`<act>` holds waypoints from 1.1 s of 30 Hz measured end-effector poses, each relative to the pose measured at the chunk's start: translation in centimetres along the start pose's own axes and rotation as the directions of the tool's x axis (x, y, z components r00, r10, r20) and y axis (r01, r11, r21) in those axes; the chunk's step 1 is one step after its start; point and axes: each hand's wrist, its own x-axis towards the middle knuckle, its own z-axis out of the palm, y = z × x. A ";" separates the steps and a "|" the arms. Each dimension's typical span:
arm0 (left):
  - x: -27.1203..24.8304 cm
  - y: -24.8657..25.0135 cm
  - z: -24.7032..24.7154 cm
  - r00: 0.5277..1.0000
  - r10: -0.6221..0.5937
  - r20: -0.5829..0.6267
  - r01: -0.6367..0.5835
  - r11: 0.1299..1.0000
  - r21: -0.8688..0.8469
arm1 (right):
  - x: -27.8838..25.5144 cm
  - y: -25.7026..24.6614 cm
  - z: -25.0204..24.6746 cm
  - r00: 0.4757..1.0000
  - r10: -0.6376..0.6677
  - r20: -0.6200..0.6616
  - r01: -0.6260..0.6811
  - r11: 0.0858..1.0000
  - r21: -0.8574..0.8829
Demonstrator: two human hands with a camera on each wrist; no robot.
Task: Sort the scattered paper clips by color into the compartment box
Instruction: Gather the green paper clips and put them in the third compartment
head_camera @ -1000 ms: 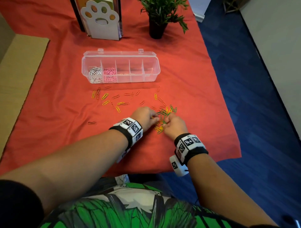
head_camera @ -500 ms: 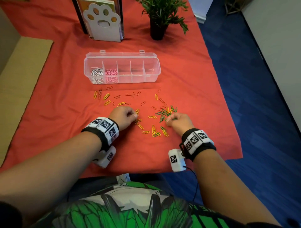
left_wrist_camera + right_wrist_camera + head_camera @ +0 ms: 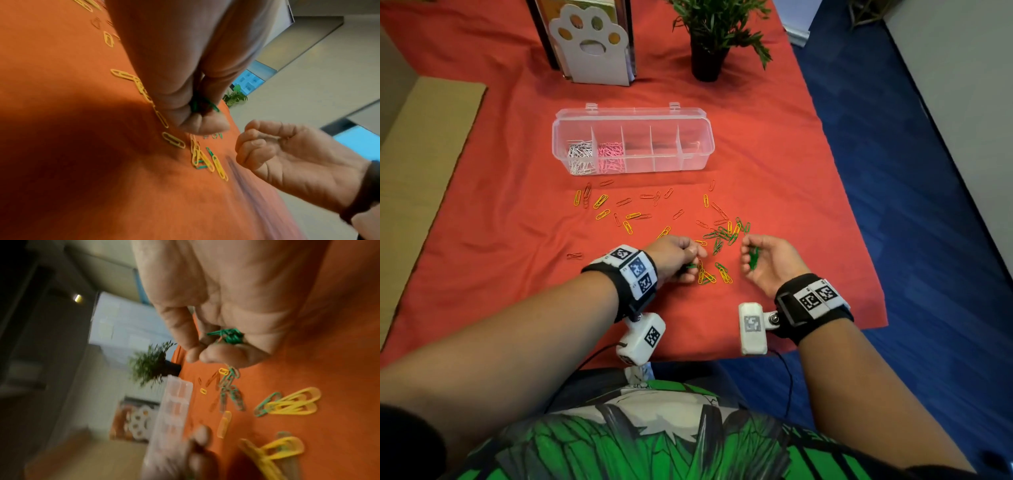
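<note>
Nearest me, my left hand point(image 3: 678, 255) is curled w/ thumb and fingers pinched round a few green clips point(image 3: 202, 104), hovering just over the cloth point(image 3: 500, 240); the left wrist view shows them bunched at the fingertips. My right hand point(image 3: 767, 260) sits palm up, fingers loosely cupped round a small bunch of greens point(image 3: 753, 257) resting in the palm, so both hands are carrying, neither is flat open. Between the hands, just under my fingers, lies a mixed yellow/green heap point(image 3: 714, 274), clips overlapping each other. These things weigh next to nothing, stiff wire w/ a slick coating, and I reckon they'll hook into each other, so a yellow could ride along w/ a green. Best hold is prob. a fingertip pinch across the long sides, or a nail under one end to lift it off the cloth; the soft cloth should give enough for that. Just beyond my right fingers is the main green cluster point(image 3: 726, 233), w/ some yellows through it. Farther out, yellow and red/orange clips point(image 3: 619, 205) lie scattered apart. Beyond them is the box point(image 3: 633, 114), lid open, well apart from both hands: white clips point(image 3: 580, 156) in the leftmost compartment, pink clips point(image 3: 611, 156) in the next, the other three look empty, so greens have no slot yet.
</note>
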 end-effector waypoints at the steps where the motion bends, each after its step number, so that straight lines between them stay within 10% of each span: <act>1: 0.2 -0.1 0.2 0.999 0.033 -0.022 -0.031 0.995 0.095 | 0.3 0.4 -0.1 0.998 -0.039 -0.045 0.032 0.988 -0.150; 5: 0.6 -0.4 0.8 0.961 0.260 -0.088 -0.151 0.769 0.621 | 0.7 2.2 -0.3 0.965 -0.260 -0.028 0.128 0.563 -0.816; 10: 0.8 -0.6 0.8 0.930 0.367 -0.003 -0.190 0.488 0.852 | 0.2 3.9 0.1 0.931 -0.357 0.080 0.155 0.186 -0.970; 16: 0.9 -0.6 -1.2 0.894 0.423 -0.146 -0.138 0.571 0.809 | 0.3 2.9 -0.7 0.906 -0.422 0.032 0.106 0.152 -0.983; 25: 0.6 -1.5 0.9 0.916 0.365 0.165 -0.286 0.308 0.907 | 0.7 3.8 1.2 0.862 -0.451 0.230 0.223 -0.069 -0.972; 33: 0.9 -1.5 -2.3 0.912 0.409 -0.035 -0.139 0.388 0.911 | 0.9 3.7 1.1 0.876 -0.435 0.207 0.145 -0.171 -0.975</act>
